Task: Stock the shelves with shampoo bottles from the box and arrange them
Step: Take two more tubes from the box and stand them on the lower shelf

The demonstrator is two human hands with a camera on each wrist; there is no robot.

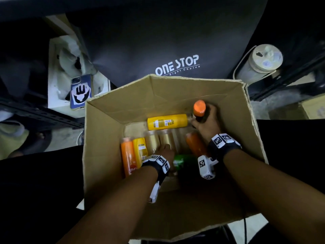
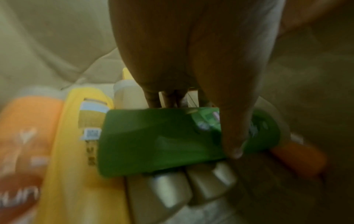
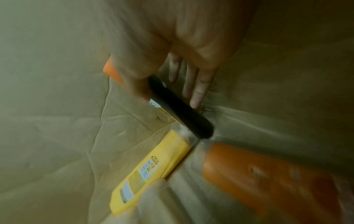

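Both hands are down inside an open cardboard box [image 1: 109,120] of shampoo bottles. My right hand [image 1: 204,123] grips a dark bottle with an orange cap [image 1: 199,107], lifted at the far right; the right wrist view shows the fingers [image 3: 199,91] wrapped round this black bottle [image 3: 178,109]. My left hand [image 1: 163,151] holds a green bottle [image 2: 153,141] lying across the others, thumb [image 2: 232,136] on its front. Yellow [image 1: 167,122], orange [image 1: 127,159] and pale cream bottles [image 1: 167,140] lie on the box floor.
A dark bag printed ONE STOP [image 1: 177,65] stands behind the box. A phone [image 1: 81,91] lies on a white block at the left. A pale cylindrical container [image 1: 260,62] is at the right. Dark shelf rails [image 1: 40,117] run along the left.
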